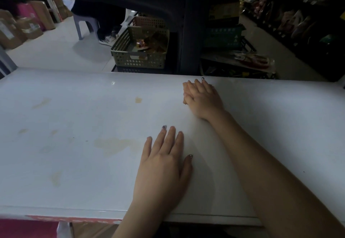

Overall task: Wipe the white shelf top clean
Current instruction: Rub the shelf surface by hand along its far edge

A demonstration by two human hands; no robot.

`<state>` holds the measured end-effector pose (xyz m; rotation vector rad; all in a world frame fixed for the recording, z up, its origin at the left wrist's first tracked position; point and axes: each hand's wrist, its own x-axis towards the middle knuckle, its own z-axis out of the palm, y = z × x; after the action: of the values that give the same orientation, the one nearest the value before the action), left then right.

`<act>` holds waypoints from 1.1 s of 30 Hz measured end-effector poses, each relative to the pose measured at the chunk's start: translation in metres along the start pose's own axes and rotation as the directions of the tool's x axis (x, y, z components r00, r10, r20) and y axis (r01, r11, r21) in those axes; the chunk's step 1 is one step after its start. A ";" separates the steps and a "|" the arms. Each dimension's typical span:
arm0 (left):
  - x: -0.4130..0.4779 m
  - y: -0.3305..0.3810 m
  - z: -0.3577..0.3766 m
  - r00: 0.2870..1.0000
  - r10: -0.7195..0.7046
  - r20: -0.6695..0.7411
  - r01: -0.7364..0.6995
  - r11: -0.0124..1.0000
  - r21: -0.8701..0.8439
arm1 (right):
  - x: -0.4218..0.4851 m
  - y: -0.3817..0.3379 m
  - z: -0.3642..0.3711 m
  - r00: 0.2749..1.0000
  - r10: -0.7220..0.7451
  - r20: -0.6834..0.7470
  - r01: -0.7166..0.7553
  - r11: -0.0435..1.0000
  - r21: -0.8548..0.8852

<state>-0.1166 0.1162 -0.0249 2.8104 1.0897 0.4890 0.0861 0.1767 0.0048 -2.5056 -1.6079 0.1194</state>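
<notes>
The flat, glossy white shelf top [270, 118] fills the lower part of the view and runs from edge to edge. The right hand [204, 98] lies near its far edge with the fingers laid out fairly straight, pressing down on a small tan wiping pad or cloth [185, 89]. Only a sliver of it shows past the fingers, so I cannot tell which it is. The left hand [164, 167] rests flat and spread on the shelf top near the front edge, holding nothing.

All the visible dirt lies to the left of both hands:
- a small tan spot [138, 100], closest to the pad
- a wide pale-yellow patch [113, 144] just beside the left hand
- a yellowish streak [56, 179] toward the front
- fainter marks [42, 103] farther left

Most of the wiping looks not yet done.

The main risk I see is smearing. The pad is small and mostly hidden under the palm, so a long sweep through the wide patch could drag residue across the cleaner area instead of lifting it. Since the pad is pressed rather than gripped, it could also slip out from under the fingers during a fast stroke. A push toward the far edge might send it off the back, where an olive perforated plastic basket [140, 55] sits below. The dim light and pale stains make it easy to miss a spot. The braced left hand also covers surface that will need its own pass.
</notes>
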 end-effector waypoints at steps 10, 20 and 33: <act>0.000 -0.001 0.001 1.000 0.007 -0.014 -0.007 1.000 -0.016 | 0.030 0.004 0.002 1.000 -0.008 -0.027 0.007 0.999 -0.037; 0.000 0.001 0.000 0.999 0.006 -0.045 -0.007 1.000 -0.027 | 0.055 0.007 0.005 1.000 0.012 -0.016 -0.012 0.999 -0.043; 0.000 0.000 -0.002 1.000 0.003 -0.011 -0.003 1.000 -0.028 | 0.047 0.002 0.002 1.000 0.025 -0.019 -0.026 0.999 -0.035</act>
<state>-0.1169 0.1164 -0.0232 2.7889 1.0716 0.5172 0.1073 0.2184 0.0032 -2.5465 -1.5854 0.0716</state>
